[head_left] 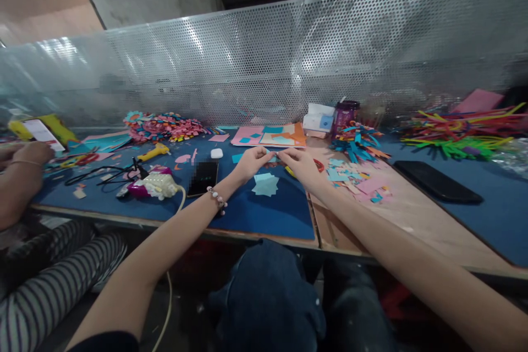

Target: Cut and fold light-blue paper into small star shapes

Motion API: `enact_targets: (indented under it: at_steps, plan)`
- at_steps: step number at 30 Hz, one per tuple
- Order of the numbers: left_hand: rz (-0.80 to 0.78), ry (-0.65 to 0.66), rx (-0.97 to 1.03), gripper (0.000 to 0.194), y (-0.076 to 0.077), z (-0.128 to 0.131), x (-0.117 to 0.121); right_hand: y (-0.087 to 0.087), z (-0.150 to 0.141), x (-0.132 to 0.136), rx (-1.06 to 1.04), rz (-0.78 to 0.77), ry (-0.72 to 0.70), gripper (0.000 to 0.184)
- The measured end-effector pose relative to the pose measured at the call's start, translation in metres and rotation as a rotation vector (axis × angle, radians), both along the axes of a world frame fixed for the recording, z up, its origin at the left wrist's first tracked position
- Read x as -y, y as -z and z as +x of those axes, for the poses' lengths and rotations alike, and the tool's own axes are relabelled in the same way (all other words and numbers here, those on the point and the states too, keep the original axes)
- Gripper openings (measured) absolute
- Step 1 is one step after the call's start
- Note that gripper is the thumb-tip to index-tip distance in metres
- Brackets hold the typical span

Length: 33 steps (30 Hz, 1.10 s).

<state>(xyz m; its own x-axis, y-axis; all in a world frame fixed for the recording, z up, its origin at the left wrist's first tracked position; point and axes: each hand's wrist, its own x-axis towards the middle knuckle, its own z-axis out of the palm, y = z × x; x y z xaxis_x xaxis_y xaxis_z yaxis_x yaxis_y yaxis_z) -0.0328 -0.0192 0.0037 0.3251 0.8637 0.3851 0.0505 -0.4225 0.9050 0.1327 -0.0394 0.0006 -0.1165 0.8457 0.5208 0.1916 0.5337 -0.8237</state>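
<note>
My left hand [252, 163] and my right hand [300, 165] meet above the blue mat, fingertips pinched together. Between them shows a small light-blue piece of paper [273, 158], partly covered by the fingers. Just below lies a fanned stack of light-blue paper squares [265, 185] on the mat. Partly hidden beneath my right hand is something with yellow and red parts, perhaps scissors. Behind the hands are pink and orange paper sheets [297, 133] with smaller blue pieces on top.
Paper scraps [350, 176] and a blue-and-orange paper bundle [357, 143] lie right, near a black phone-like slab [436, 181]. At left are a phone [203, 178], white case [216, 153], yellow glue gun [154, 152] and cables. Another person's hand [31, 157] is far left.
</note>
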Motion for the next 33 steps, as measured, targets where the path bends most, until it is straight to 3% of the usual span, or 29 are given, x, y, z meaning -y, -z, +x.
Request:
enact_targets:
  at_steps: [16, 33]
  plan:
    - [0.049, -0.011, -0.068, 0.037, -0.002, -0.002, 0.0, 0.007, -0.001, -0.003, -0.169, -0.135, -0.127, 0.031]
    - [0.056, 0.059, -0.082, 0.028, 0.003, -0.003, -0.002, 0.016, -0.002, -0.012, -0.228, -0.153, -0.051, 0.026]
